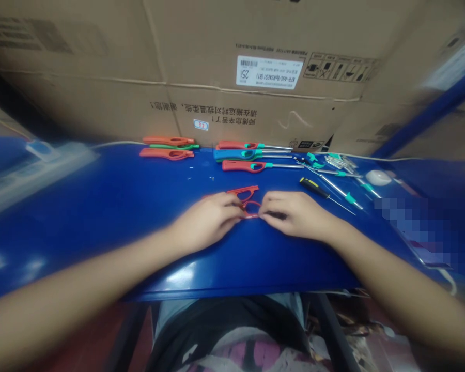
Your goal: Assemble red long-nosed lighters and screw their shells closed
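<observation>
Both my hands meet over the middle of the blue table (112,206). My left hand (207,219) is curled, its fingers pinching a red plastic lighter shell (245,195) that lies flat on the table. My right hand (292,213) is also closed, fingertips pressed on the same shell's near end, with a small dark part under them that I cannot make out. The picture is smeared by motion.
Behind the hands lie red and blue long-nosed lighters (248,153), red and green empty shells (168,147), a black-and-yellow screwdriver (318,190) and several green-tipped metal rods (339,173). A white power strip (42,155) sits at left. Cardboard boxes (232,77) form the back wall.
</observation>
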Motion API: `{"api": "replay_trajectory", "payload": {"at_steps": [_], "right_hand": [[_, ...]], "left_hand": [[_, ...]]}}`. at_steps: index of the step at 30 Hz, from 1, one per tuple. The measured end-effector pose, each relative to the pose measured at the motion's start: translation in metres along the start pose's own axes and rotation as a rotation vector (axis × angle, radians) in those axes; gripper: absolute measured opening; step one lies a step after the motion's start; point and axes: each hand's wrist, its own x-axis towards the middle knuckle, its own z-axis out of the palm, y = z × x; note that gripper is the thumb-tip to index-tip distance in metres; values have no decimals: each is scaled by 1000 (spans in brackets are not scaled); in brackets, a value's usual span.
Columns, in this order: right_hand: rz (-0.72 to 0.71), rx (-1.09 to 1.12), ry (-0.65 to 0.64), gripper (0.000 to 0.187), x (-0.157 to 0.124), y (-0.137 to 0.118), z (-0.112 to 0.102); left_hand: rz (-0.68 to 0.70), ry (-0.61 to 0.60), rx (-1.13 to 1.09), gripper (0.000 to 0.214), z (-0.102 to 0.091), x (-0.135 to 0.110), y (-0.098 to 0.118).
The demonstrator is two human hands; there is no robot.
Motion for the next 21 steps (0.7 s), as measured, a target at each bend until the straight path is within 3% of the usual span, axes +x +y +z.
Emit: {"api": "replay_trajectory", "payload": {"at_steps": [11, 16, 21], "right_hand": [[82, 74, -20, 15, 3, -1, 0], [-16, 187, -27, 18, 1, 3, -8], [-36, 204, 163, 22, 1, 17, -12]], "left_hand": [[-62, -42, 39, 20, -2, 0, 4], [-105, -13, 67, 20, -2, -2, 3], [-78, -13, 88, 17, -4, -2, 2]]}}
